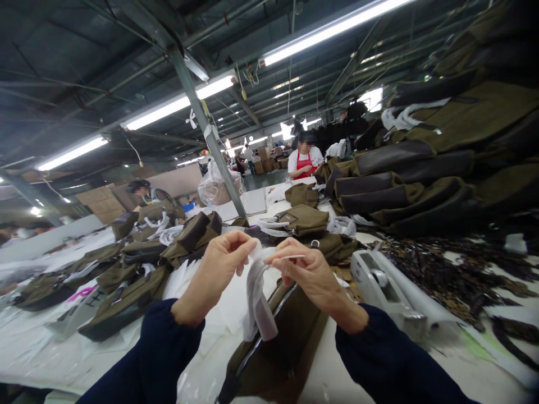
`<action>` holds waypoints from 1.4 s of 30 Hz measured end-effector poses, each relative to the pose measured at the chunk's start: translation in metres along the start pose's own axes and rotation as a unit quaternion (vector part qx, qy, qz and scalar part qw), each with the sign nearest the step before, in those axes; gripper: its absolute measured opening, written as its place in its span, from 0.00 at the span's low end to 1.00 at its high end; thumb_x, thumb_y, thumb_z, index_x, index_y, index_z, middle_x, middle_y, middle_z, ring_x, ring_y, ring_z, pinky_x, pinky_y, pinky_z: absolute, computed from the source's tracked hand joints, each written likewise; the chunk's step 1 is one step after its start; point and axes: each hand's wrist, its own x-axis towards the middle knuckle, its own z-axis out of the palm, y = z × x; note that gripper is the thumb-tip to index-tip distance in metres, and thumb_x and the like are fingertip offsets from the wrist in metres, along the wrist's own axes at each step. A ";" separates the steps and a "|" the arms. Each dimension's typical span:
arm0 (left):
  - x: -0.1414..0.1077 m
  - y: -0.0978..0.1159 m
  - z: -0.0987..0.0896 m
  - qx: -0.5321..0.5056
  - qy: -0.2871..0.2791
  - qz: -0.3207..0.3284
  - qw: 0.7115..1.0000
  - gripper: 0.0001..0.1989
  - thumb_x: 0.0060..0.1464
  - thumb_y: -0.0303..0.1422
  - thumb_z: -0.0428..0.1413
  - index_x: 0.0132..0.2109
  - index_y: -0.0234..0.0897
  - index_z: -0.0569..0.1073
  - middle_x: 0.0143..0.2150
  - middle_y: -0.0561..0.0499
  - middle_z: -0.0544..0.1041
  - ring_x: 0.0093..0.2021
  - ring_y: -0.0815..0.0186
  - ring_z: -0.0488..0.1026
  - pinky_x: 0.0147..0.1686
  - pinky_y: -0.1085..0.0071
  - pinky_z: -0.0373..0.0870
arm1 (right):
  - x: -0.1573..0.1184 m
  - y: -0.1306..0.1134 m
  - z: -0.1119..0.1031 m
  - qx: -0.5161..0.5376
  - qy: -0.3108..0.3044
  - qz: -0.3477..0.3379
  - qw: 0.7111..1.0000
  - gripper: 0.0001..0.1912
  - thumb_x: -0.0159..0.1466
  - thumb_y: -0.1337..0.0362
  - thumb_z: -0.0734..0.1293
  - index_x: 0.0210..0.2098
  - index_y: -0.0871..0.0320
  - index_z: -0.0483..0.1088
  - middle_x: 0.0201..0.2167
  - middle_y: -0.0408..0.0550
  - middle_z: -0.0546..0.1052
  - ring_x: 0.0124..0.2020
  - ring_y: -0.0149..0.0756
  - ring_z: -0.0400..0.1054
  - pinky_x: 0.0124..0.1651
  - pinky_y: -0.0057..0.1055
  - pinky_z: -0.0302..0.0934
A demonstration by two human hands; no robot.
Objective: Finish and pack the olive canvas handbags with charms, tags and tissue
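Note:
An olive-green bag (290,336) with a silvery zipper and dark trim lies on the white table in front of me. Over its zipper rises a loop wrapped in thin white wrapping (257,303), apparently the bag's handle. My left hand (221,266) pinches the top of this wrapping between thumb and fingers. Close beside it, my right hand (309,275) is closed in a pinch, with a thin white strip (290,257) sticking out between the fingers. Whether that strip is tape or part of the wrapping, I cannot tell.
A tape dispenser (381,289) stands to the right, near a heap of dark straps (458,269). Olive bags (421,168) are piled high at the right, and several more (130,292) lie leftward. A metal post (206,129) rises behind. Two co-workers (303,160) (147,193) are across the table.

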 end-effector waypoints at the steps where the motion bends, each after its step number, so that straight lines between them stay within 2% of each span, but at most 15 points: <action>1: -0.002 0.001 0.002 -0.049 -0.010 -0.020 0.999 0.12 0.54 0.40 0.61 0.33 0.35 0.72 0.25 0.56 0.68 0.23 0.74 0.61 0.21 0.76 0.56 | 0.002 0.001 0.000 0.005 0.001 0.008 1.000 0.11 0.61 0.56 0.72 0.32 0.59 0.80 0.37 0.46 0.72 0.24 0.23 0.63 0.24 0.23 0.61; 4: -0.009 0.001 0.008 -0.169 -0.045 -0.070 0.982 0.12 0.53 0.38 0.63 0.34 0.34 0.72 0.29 0.56 0.68 0.25 0.75 0.63 0.22 0.78 0.58 | 0.004 0.003 -0.002 0.060 -0.013 0.030 0.998 0.12 0.61 0.56 0.72 0.34 0.59 0.79 0.35 0.46 0.74 0.24 0.25 0.65 0.28 0.25 0.64; 6: -0.012 0.001 0.012 -0.199 -0.062 -0.084 0.974 0.11 0.53 0.37 0.63 0.34 0.35 0.71 0.29 0.56 0.68 0.26 0.75 0.63 0.24 0.79 0.60 | 0.003 0.005 -0.004 0.117 -0.018 0.044 0.992 0.12 0.62 0.56 0.72 0.38 0.59 0.77 0.30 0.44 0.75 0.25 0.28 0.67 0.30 0.26 0.65; 8: -0.015 0.001 0.015 -0.201 -0.071 -0.083 0.973 0.11 0.54 0.38 0.62 0.33 0.35 0.71 0.28 0.56 0.68 0.26 0.75 0.63 0.25 0.79 0.61 | 0.001 0.005 -0.007 0.148 -0.015 0.051 0.988 0.12 0.63 0.55 0.70 0.37 0.58 0.74 0.30 0.43 0.75 0.26 0.28 0.68 0.32 0.27 0.65; 14: -0.017 0.005 0.018 -0.136 -0.069 -0.051 0.987 0.12 0.54 0.39 0.62 0.33 0.35 0.71 0.27 0.54 0.71 0.27 0.71 0.67 0.26 0.77 0.62 | -0.007 -0.012 -0.011 0.019 -0.035 0.051 0.998 0.18 0.66 0.54 0.66 0.24 0.59 0.68 0.22 0.40 0.69 0.25 0.28 0.64 0.33 0.26 0.63; 18: -0.018 0.011 0.022 -0.089 -0.063 -0.040 0.993 0.11 0.56 0.39 0.61 0.33 0.35 0.71 0.26 0.54 0.73 0.27 0.70 0.68 0.28 0.75 0.65 | -0.008 -0.024 -0.010 -0.042 -0.054 0.064 0.996 0.18 0.65 0.56 0.66 0.22 0.59 0.68 0.22 0.41 0.67 0.26 0.29 0.63 0.32 0.26 0.64; 22: -0.019 0.015 0.025 -0.064 -0.054 -0.032 0.996 0.11 0.56 0.38 0.60 0.32 0.35 0.71 0.26 0.53 0.74 0.26 0.70 0.68 0.28 0.74 0.65 | -0.007 -0.026 -0.007 -0.064 -0.043 0.056 0.995 0.18 0.63 0.57 0.65 0.20 0.59 0.68 0.22 0.41 0.67 0.26 0.30 0.62 0.31 0.26 0.64; 28: -0.020 0.015 0.024 -0.060 -0.046 -0.033 0.997 0.12 0.55 0.39 0.61 0.33 0.35 0.72 0.26 0.52 0.75 0.26 0.69 0.70 0.28 0.74 0.65 | -0.007 -0.018 -0.005 -0.060 -0.034 0.051 0.996 0.16 0.64 0.58 0.65 0.23 0.59 0.70 0.23 0.41 0.68 0.26 0.29 0.66 0.31 0.26 0.64; 32: -0.019 0.012 0.020 -0.071 -0.077 -0.035 0.994 0.12 0.57 0.41 0.59 0.35 0.35 0.71 0.27 0.52 0.75 0.25 0.69 0.71 0.28 0.73 0.66 | -0.006 -0.015 -0.006 -0.063 -0.048 0.042 0.996 0.16 0.66 0.58 0.64 0.25 0.59 0.70 0.24 0.41 0.69 0.27 0.29 0.67 0.33 0.26 0.64; 38: -0.019 0.010 0.017 -0.131 -0.113 -0.051 0.984 0.13 0.59 0.40 0.57 0.34 0.34 0.71 0.30 0.52 0.73 0.29 0.70 0.71 0.30 0.73 0.68 | -0.004 -0.019 0.000 -0.104 -0.054 0.035 0.993 0.17 0.66 0.56 0.64 0.26 0.60 0.71 0.24 0.41 0.68 0.24 0.27 0.63 0.27 0.22 0.62; 42: -0.018 0.008 0.014 -0.139 -0.124 -0.048 0.981 0.10 0.59 0.38 0.58 0.41 0.36 0.70 0.27 0.55 0.72 0.26 0.71 0.69 0.28 0.75 0.68 | -0.005 -0.017 0.004 -0.128 -0.042 0.035 0.990 0.17 0.66 0.54 0.64 0.27 0.59 0.70 0.28 0.42 0.68 0.25 0.28 0.64 0.25 0.23 0.62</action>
